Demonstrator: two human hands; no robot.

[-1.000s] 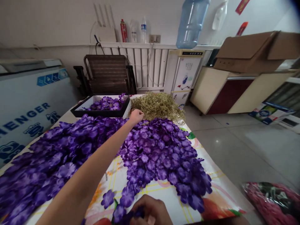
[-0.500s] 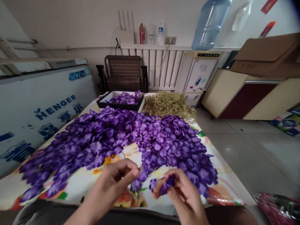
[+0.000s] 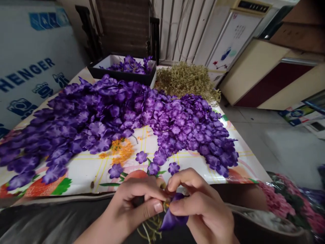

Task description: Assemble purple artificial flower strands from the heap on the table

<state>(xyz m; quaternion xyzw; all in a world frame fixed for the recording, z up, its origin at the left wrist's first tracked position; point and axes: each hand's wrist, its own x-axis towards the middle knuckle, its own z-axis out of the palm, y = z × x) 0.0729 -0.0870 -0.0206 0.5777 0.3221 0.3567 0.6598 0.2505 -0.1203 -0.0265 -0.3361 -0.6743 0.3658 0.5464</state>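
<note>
Far left, a white chest freezer [image 3: 33, 67] with blue HENGER lettering stands beside the bench [image 3: 81, 173], which is covered in a bright fruit-print cloth. On that cloth, a big heap of purple fabric blossoms [image 3: 76, 125] sprawls across the left side, with a black-rimmed box [image 3: 122, 73] of more purple blooms behind it. Now to the action at the bench's near edge: the left hand [image 3: 134, 203] and right hand [image 3: 200, 206] are working close together, fingers curled narrow, both pinching a purple fabric blossom [image 3: 172, 217] at its base, just above thin pale stems [image 3: 149, 228] dangling below. A few loose blossoms [image 3: 141, 157] lie just ahead of the hands. Moving right, a mound of dried yellow-green sprigs [image 3: 186, 79] sits at the far end, a second purple heap [image 3: 188, 128] spreads in front of it, and pink flowers in clear plastic [image 3: 284, 200] sit beyond the bench's right corner.
</note>
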